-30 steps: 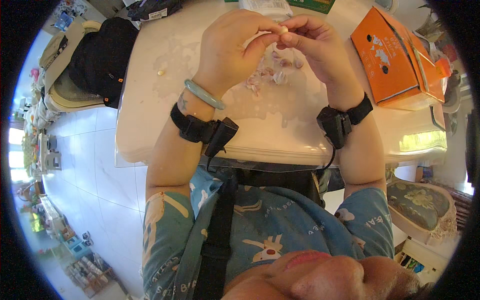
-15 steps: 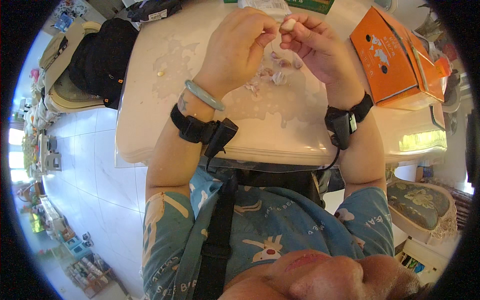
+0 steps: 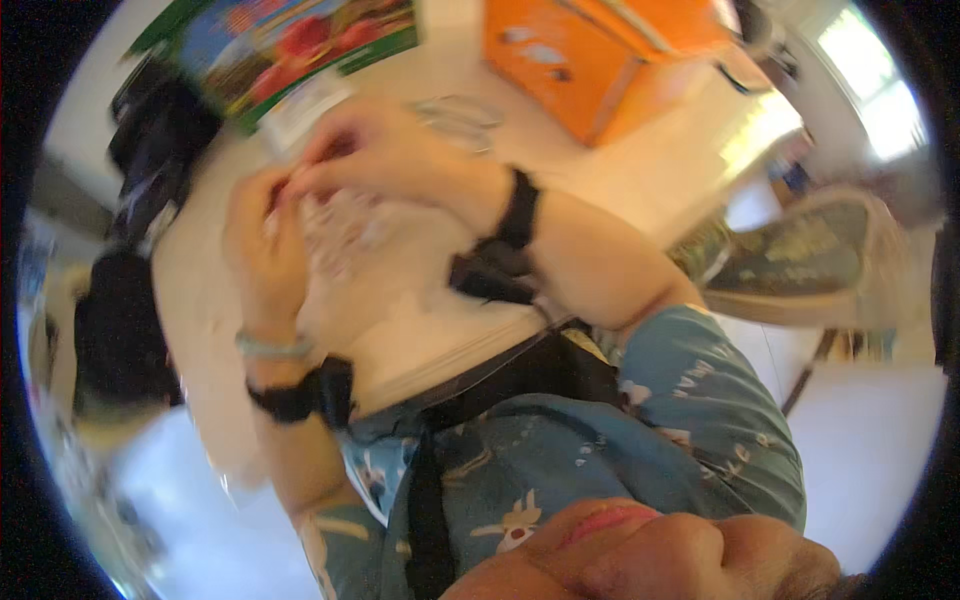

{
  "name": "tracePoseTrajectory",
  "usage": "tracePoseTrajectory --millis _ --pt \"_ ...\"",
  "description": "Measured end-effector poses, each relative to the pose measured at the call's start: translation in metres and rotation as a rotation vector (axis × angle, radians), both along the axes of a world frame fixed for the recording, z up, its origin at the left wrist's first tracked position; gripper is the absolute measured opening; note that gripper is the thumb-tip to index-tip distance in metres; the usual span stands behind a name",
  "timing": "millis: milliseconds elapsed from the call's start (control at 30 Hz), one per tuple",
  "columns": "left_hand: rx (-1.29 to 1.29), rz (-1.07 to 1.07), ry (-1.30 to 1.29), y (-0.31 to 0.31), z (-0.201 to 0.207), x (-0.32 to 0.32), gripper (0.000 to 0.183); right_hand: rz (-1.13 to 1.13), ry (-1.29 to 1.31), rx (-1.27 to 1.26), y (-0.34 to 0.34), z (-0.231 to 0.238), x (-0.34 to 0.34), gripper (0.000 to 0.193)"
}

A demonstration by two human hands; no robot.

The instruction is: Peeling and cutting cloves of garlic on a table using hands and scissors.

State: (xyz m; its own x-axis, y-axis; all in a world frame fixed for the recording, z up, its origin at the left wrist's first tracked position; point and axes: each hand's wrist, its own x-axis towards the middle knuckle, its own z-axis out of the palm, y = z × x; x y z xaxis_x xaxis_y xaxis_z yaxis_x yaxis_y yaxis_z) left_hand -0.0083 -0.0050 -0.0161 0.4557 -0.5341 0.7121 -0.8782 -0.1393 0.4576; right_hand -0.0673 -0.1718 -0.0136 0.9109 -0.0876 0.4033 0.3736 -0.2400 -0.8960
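My left hand and my right hand meet over the far left part of the table, with fingertips touching in a pinch. The garlic clove that my right fingers held half a second ago is hidden or smeared by blur between them. Below and beside the fingers, a blurred heap of garlic cloves and papery skins lies on the table. A pale green bangle and a black strap circle my left wrist. Another black strap is on my right wrist.
Behind my hands stand a white packet and a green printed box. An orange box sits at the far right of the table, near a blurred grey looped thing. A patterned chair stands at right, dark cloth at left.
The whole view has swung to the right and blurred, so the table now appears tilted and further left. My hands have come together, and the clove no longer shows clearly.
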Motion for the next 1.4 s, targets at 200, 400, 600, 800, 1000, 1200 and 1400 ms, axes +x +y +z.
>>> tracePoseTrajectory --millis 200,400,600,800,1000,1200,1400 --pt "0.06 -0.061 0.186 -0.002 0.006 -0.01 0.018 0.009 -0.043 0.096 0.008 0.009 -0.01 0.014" --pt "-0.099 -0.225 0.438 -0.001 -0.004 0.007 0.02 0.008 -0.087 0.103 0.01 0.009 -0.009 0.011" --pt "-0.097 -0.195 0.451 0.002 -0.007 0.015 0.02 -0.084 -0.159 0.197 0.019 -0.005 0.009 0.011" --pt "-0.065 0.05 0.212 -0.006 -0.003 -0.001 0.013 -0.126 -0.157 0.097 0.012 -0.002 0.0 0.009" --pt "-0.076 -0.065 0.202 -0.004 -0.001 0.001 0.008 0.043 -0.078 0.22 0.01 -0.002 0.0 0.008" --pt "-0.252 -0.203 0.486 -0.001 0.001 -0.003 0.007 0.171 -0.073 0.347 0.012 0.002 0.001 0.006" --pt "-0.283 -0.137 0.603 0.015 -0.004 0.011 0.007 0.245 0.052 0.357 0.002 -0.001 0.005 0.014"
